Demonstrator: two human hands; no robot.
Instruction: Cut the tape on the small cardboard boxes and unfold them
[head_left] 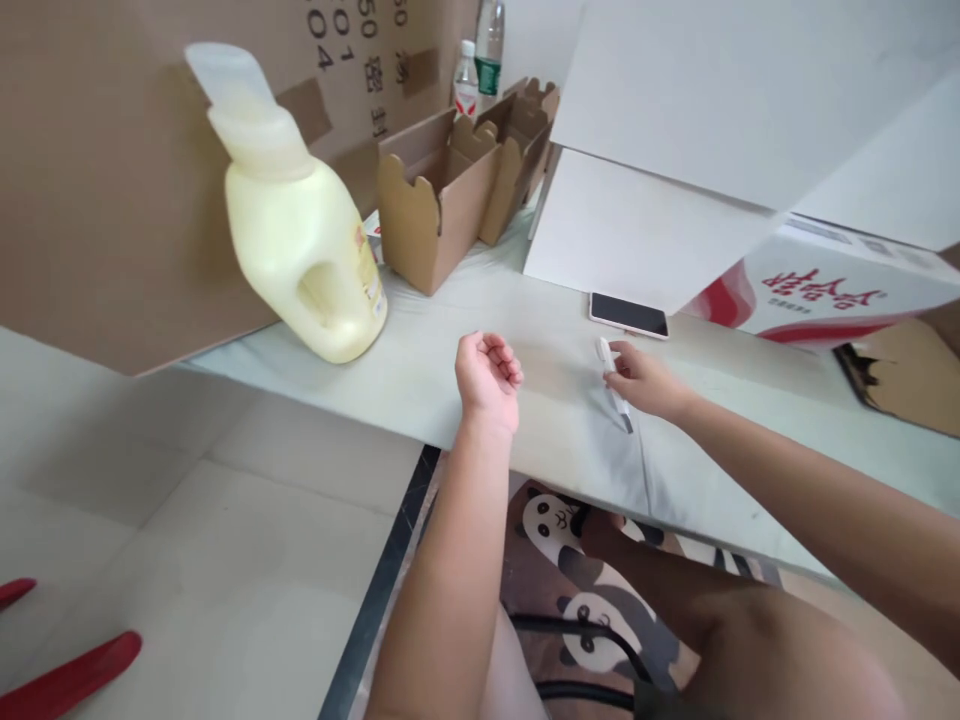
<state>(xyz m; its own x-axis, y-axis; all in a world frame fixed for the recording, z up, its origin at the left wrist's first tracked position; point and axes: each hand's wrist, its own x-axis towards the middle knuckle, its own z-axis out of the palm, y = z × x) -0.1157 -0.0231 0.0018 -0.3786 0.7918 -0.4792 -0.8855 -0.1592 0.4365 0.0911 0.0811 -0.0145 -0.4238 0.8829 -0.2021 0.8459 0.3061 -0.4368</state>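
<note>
My right hand (643, 380) is closed, with thumb and fingers pinching a slim white utility knife (619, 403). The knife slants just above the cloth, its grey tip pointing down toward the table's front edge. Over the middle of the table, my left hand (487, 375) is palm up with loosely curled fingers. Nothing shows in it, and the thumb stands a little apart. A phone with a dark screen (628, 314) lies flat beyond my right hand. Left of my left hand stands a pale yellow jug (289, 225) with a translucent cap.
Open brown cardboard boxes (420, 225) stand behind the jug, with a clear bottle (490, 50) farther back. A large brown carton (112, 150) rises at left. White panels (615, 225) and a red-and-white carton (817, 285) bound the back right. My knee (780, 640) is below the table edge.
</note>
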